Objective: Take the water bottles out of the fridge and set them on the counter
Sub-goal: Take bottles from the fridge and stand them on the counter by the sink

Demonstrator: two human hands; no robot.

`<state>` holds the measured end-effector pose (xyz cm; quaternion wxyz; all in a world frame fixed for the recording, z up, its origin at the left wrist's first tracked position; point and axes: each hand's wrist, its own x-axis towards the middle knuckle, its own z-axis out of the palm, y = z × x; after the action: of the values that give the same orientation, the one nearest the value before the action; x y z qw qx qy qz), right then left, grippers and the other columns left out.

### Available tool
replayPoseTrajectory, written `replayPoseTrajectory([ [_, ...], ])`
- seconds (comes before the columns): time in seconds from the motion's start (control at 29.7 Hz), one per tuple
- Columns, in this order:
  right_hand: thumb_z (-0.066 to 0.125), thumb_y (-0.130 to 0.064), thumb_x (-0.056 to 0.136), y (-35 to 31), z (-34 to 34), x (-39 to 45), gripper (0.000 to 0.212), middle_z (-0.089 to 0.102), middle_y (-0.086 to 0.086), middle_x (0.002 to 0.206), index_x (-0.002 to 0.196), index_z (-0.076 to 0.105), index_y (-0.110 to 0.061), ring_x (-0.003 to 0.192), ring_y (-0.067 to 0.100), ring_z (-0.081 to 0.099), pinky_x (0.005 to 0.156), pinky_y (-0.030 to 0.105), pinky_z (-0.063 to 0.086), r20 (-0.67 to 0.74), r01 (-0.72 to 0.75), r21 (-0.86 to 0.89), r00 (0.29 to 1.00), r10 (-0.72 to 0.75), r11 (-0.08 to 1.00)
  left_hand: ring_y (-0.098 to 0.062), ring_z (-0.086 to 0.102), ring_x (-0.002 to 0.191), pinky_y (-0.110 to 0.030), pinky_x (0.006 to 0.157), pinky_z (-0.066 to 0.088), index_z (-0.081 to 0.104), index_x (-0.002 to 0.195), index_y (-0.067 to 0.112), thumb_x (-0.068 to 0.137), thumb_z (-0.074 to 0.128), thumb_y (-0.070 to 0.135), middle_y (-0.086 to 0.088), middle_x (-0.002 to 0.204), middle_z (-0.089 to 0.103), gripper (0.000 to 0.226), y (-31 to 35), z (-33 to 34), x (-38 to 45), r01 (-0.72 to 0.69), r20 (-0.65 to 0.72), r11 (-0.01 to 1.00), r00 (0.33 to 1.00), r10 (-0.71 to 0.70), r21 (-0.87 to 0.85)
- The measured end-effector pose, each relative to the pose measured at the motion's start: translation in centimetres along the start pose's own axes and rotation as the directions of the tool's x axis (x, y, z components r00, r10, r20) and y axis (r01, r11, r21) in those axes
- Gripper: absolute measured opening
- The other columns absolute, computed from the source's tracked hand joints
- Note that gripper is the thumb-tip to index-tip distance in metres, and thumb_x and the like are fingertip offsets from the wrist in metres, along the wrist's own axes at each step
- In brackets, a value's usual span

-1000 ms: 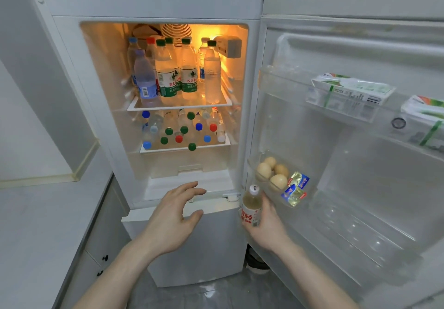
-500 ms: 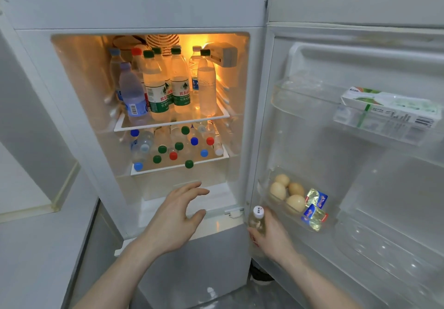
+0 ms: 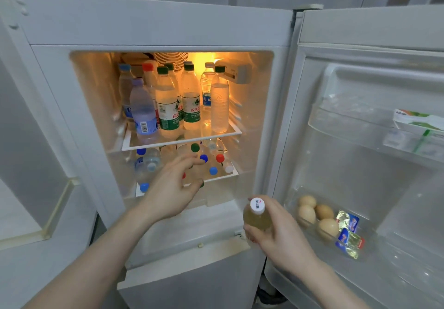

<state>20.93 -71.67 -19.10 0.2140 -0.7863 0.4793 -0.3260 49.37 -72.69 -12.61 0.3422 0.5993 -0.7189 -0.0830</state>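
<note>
Reaching into the open fridge point(image 3: 153, 27), the left hand point(image 3: 171, 187) spreads relaxed fingers before the lower shelf's lying water bottles point(image 3: 206, 162). More bottles point(image 3: 168, 102) stand on the upper shelf. The right hand point(image 3: 278, 234) grips a small yellowish bottle point(image 3: 256, 215) outside the fridge's opening.

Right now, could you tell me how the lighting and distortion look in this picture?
Head view: a warm orange lamp glares at the fridge's upper back, tinting the upright bottles; the open door looks cool and grey; wide-angle bending curves the cabinet edges; the left hand's fingertips blur slightly.
</note>
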Motion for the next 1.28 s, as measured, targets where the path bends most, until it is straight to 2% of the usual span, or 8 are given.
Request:
replayPoseTrajectory([
  [0.13, 0.082, -0.038, 0.084, -2.9, -1.0, 3.2, 0.045, 0.069, -0.021, 0.114, 0.122, 0.058, -0.042, 0.107, 0.001, 0.065, 0.092, 0.032, 0.055, -0.051, -0.039, 0.136, 0.998, 0.046, 0.99, -0.008, 0.051, 0.126, -0.03, 0.104, 0.044, 0.06, 0.135, 0.026, 0.09, 0.071, 0.02, 0.01, 0.142, 0.053, 0.047, 1.1, -2.4, 5.5, -0.009, -0.064, 1.0, 0.998, 0.007, -0.027],
  [0.34, 0.084, -0.033, 0.083, -5.9, -2.2, 5.9, 0.042, 0.071, -0.024, 0.111, 0.114, 0.06, -0.048, 0.105, 0.0, 0.066, 0.093, 0.037, 0.057, -0.132, -0.03, 0.187, 0.99, 0.056, 0.982, -0.026, 0.041, 0.14, -0.038, 0.111, 0.04, 0.034, 0.154, 0.018, 0.084, 0.076, 0.025, -0.006, 0.159, 0.029, 0.082, 0.6, -2.7, 15.9, -0.015, -0.005, 0.995, 1.0, 0.016, 0.099],
  [0.47, 0.084, -0.037, 0.081, -6.3, -2.9, 5.9, 0.042, 0.072, -0.024, 0.109, 0.115, 0.061, -0.044, 0.103, 0.0, 0.067, 0.092, 0.039, 0.058, -0.158, -0.055, 0.191, 0.984, 0.086, 0.98, -0.039, 0.046, 0.138, -0.045, 0.102, 0.05, 0.018, 0.16, 0.024, 0.085, 0.076, 0.026, -0.002, 0.169, 0.003, 0.096, 1.2, -2.2, 21.2, 0.019, 0.002, 0.985, 1.0, -0.019, 0.169],
  [0.64, 0.085, -0.034, 0.083, -5.6, -4.4, 4.3, 0.039, 0.074, -0.021, 0.105, 0.114, 0.063, -0.04, 0.1, 0.0, 0.069, 0.091, 0.035, 0.058, -0.169, -0.115, 0.182, 0.975, 0.146, 0.977, -0.039, 0.049, 0.137, -0.045, 0.094, 0.052, 0.003, 0.163, 0.026, 0.084, 0.073, 0.026, 0.001, 0.171, -0.008, 0.105, 2.0, -1.8, 26.2, -0.023, 0.03, 0.955, 0.999, 0.015, 0.295],
  [0.78, 0.086, -0.032, 0.081, -4.8, -5.0, 3.0, 0.037, 0.076, -0.02, 0.1, 0.109, 0.063, -0.038, 0.094, 0.002, 0.071, 0.088, 0.039, 0.059, -0.178, -0.158, 0.147, 0.967, 0.183, 0.976, -0.043, 0.053, 0.128, -0.044, 0.084, 0.048, 0.015, 0.159, 0.022, 0.086, 0.071, 0.026, 0.001, 0.17, 0.007, 0.092, 2.0, -1.7, 28.0, -0.026, 0.0, 0.928, 1.0, 0.028, 0.372],
  [1.08, 0.087, -0.037, 0.078, -3.8, -5.8, 1.1, 0.04, 0.075, -0.021, 0.101, 0.109, 0.063, -0.041, 0.096, 0.002, 0.071, 0.086, 0.04, 0.061, -0.184, -0.22, 0.128, 0.953, 0.241, 0.967, -0.044, 0.061, 0.108, -0.046, 0.086, 0.052, 0.043, 0.142, 0.008, 0.1, 0.062, 0.033, -0.017, 0.146, 0.035, 0.052, 2.9, -1.2, 28.2, 0.018, -0.209, 0.944, 0.976, 0.055, 0.33],
  [1.18, 0.088, -0.039, 0.077, -3.9, -5.8, 1.1, 0.039, 0.074, -0.025, 0.101, 0.108, 0.063, -0.042, 0.096, -0.001, 0.069, 0.085, 0.035, 0.061, -0.171, -0.223, 0.128, 0.955, 0.243, 0.966, -0.042, 0.059, 0.114, -0.046, 0.091, 0.051, 0.046, 0.137, 0.008, 0.1, 0.061, 0.031, -0.019, 0.139, 0.048, 0.045, 2.8, -1.2, 27.3, -0.054, -0.207, 0.968, 0.973, 0.107, 0.246],
  [1.28, 0.089, -0.038, 0.077, -4.0, -5.9, 1.1, 0.039, 0.072, -0.031, 0.099, 0.107, 0.064, -0.039, 0.095, -0.008, 0.067, 0.079, 0.018, 0.057, -0.164, -0.207, 0.116, 0.961, 0.224, 0.971, -0.034, 0.059, 0.114, -0.044, 0.095, 0.05, 0.054, 0.13, 0.011, 0.097, 0.067, 0.031, -0.014, 0.13, 0.058, 0.041, 2.9, -1.5, 25.5, -0.086, -0.239, 0.987, 0.964, 0.117, 0.138],
])
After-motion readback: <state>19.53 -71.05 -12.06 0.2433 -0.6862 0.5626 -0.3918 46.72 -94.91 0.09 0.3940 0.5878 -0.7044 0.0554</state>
